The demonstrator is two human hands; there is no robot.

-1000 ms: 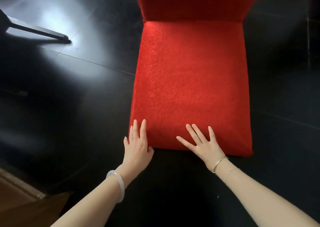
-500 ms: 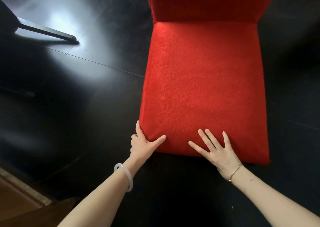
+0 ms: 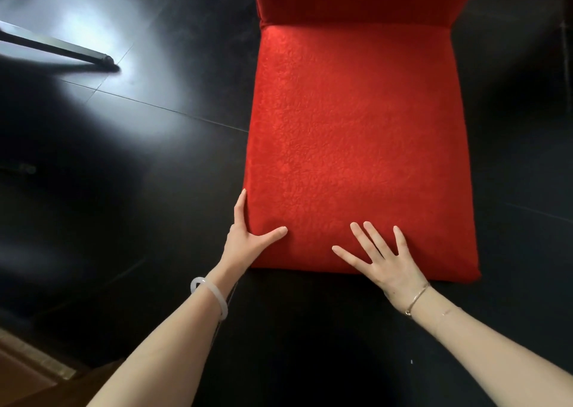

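While the red chair [image 3: 356, 127] stands on the dark floor [image 3: 139, 205] straight ahead of the person, both hands work at the near edge of its seat. The left hand [image 3: 248, 242] straddles the near left corner, straight fingers laid along the side and thumb stretched over the top, likely to smooth the cover down there. The right hand [image 3: 387, 264] lies flat on the seat, fingers spread wide, apparently pinning the fabric taut. Neither hand pinches anything.

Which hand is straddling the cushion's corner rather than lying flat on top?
The left hand, with the white bangle: fingers along the left side of the red cushion, thumb on top. The right hand lies spread flat on top.
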